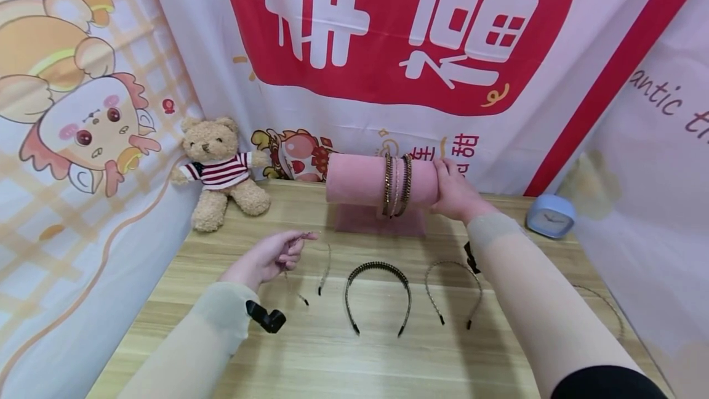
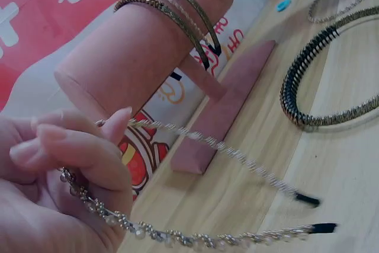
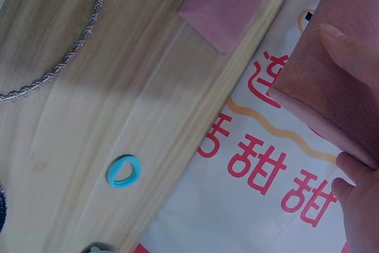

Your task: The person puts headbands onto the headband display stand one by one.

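My left hand [image 1: 271,258] holds a thin beaded headband [image 2: 204,240] by its curved top, between curled fingers and thumb. The headband's two black-tipped ends point down toward the table. At the right end of a pink padded display roll [image 1: 354,178], my right hand [image 1: 456,194] grips the rim, its thumb [image 3: 340,37] on the padded side and the other fingers round the end. Three headbands [image 1: 397,185] hang side by side round the roll: two dark outer ones and a light one between them. The roll stands on a flat pink base [image 2: 237,96].
A dark, thick headband [image 1: 378,265] lies at mid-table, a thinner twisted one [image 1: 454,263] right of it and another [image 1: 606,303] under the right forearm's far side. A teddy bear [image 1: 216,171] sits back left, a blue clock [image 1: 551,215] back right. A turquoise ring [image 3: 123,171] lies near the back edge.
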A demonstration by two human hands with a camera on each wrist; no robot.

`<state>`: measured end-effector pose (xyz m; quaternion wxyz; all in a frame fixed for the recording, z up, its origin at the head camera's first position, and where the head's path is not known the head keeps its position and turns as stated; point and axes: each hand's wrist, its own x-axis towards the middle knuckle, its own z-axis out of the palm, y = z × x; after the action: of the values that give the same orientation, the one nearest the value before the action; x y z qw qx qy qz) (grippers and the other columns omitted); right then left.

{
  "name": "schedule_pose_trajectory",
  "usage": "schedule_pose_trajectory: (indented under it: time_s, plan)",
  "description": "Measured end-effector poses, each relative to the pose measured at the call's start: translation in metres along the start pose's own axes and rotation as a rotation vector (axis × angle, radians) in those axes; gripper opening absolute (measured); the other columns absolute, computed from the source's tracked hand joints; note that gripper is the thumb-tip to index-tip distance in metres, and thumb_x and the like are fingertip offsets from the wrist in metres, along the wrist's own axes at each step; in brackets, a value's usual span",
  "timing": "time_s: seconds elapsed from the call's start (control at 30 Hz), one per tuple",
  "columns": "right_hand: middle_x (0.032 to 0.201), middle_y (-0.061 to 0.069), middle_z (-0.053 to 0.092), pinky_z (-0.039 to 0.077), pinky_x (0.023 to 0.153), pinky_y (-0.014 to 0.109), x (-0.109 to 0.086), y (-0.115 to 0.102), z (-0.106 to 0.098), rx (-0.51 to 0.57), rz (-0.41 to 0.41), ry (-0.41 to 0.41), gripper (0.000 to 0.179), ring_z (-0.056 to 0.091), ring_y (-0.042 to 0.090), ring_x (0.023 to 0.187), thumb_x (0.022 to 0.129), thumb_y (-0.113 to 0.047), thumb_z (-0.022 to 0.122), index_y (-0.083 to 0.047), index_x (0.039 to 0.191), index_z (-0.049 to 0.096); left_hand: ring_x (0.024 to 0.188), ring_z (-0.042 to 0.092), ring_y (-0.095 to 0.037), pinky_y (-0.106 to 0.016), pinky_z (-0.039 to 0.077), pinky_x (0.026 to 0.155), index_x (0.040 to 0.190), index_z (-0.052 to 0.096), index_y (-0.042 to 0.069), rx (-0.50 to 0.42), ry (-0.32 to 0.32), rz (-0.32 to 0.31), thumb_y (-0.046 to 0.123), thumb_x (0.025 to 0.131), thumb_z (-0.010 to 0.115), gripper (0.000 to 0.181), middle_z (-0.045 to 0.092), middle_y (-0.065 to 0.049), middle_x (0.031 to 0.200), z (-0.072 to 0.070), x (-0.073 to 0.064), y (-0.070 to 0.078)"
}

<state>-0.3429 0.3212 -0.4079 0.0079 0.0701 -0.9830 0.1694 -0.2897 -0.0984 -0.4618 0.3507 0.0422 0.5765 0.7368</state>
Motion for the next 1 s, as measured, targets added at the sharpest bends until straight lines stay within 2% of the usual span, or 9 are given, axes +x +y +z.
schedule_pose_trajectory:
  time_s: [0.13,0.27,0.33,0.4,0.53,0.63,0.8,1.0]
  plan:
    - [0.158,0.025,0.006,0.028,0.111,0.058,0.000,-0.001,0.000,0.005,0.003,-0.001,0.124,0.029,0.048,0.136,0.070,-0.019,0.089,-0.007,0.158,0.003,0.044,0.035,-0.003,-0.018,0.038,0.050,0.141,0.042,-0.007,-0.007,0.051,0.077,0.023,0.108,0.034,0.045,0.046,0.007,0.057,0.002,0.001,0.002]
    - [0.158,0.025,0.006,0.027,0.111,0.058,0.000,-0.001,0.001,0.010,0.004,0.001,0.124,0.029,0.048,0.136,0.070,-0.018,0.089,-0.007,0.158,0.003,0.040,0.033,-0.003,-0.019,0.035,0.048,0.135,0.052,-0.001,-0.075,0.086,0.146,0.024,0.109,0.035,0.040,0.044,0.007,0.053,0.006,0.002,0.007]
    - [0.158,0.026,0.006,0.027,0.111,0.058,0.000,-0.001,0.000,0.008,0.002,0.003,0.124,0.029,0.048,0.136,0.069,-0.018,0.089,-0.007,0.158,0.002,0.040,0.033,-0.004,-0.020,0.034,0.047,0.126,0.060,0.004,-0.103,0.111,0.172,0.022,0.109,0.037,0.034,0.043,0.006,0.052,0.008,0.003,0.010]
    - [0.158,0.025,0.006,0.027,0.111,0.057,0.000,-0.001,0.000,0.008,0.003,0.004,0.124,0.029,0.048,0.136,0.069,-0.018,0.089,-0.007,0.158,0.002,0.042,0.035,-0.005,-0.020,0.036,0.048,0.121,0.063,0.007,-0.107,0.135,0.178,0.020,0.108,0.040,0.030,0.046,0.005,0.055,0.011,0.003,0.013]
    - [0.158,0.025,0.006,0.028,0.111,0.057,0.000,0.000,0.000,0.007,0.007,0.004,0.124,0.030,0.047,0.136,0.070,-0.018,0.089,-0.007,0.158,0.002,0.048,0.040,-0.005,-0.020,0.041,0.050,0.128,0.058,-0.001,-0.075,0.184,0.169,0.018,0.106,0.044,0.032,0.051,0.004,0.064,0.017,0.005,0.018]
    - [0.158,0.025,0.007,0.029,0.110,0.058,0.000,0.000,0.000,0.007,0.009,0.002,0.124,0.030,0.048,0.136,0.070,-0.018,0.089,-0.007,0.158,0.003,0.046,0.036,-0.004,-0.018,0.034,0.047,0.135,0.049,-0.005,-0.094,0.199,0.168,0.017,0.107,0.042,0.037,0.048,0.005,0.064,0.020,0.008,0.020]
    - [0.158,0.025,0.006,0.030,0.110,0.058,-0.001,0.000,0.000,0.011,0.010,0.000,0.124,0.031,0.048,0.136,0.070,-0.018,0.089,-0.008,0.158,0.002,0.042,0.029,-0.003,-0.017,0.023,0.043,0.138,0.040,-0.004,-0.134,0.198,0.201,0.015,0.108,0.034,0.036,0.042,0.006,0.058,0.023,0.015,0.023]
    - [0.158,0.023,0.005,0.029,0.110,0.059,0.000,0.001,0.000,0.012,0.008,0.000,0.124,0.030,0.048,0.136,0.071,-0.019,0.088,-0.011,0.159,0.001,0.040,0.026,-0.002,-0.016,0.020,0.041,0.128,0.041,0.003,-0.139,0.233,0.250,0.018,0.109,0.031,0.026,0.037,0.008,0.054,0.025,0.024,0.032]
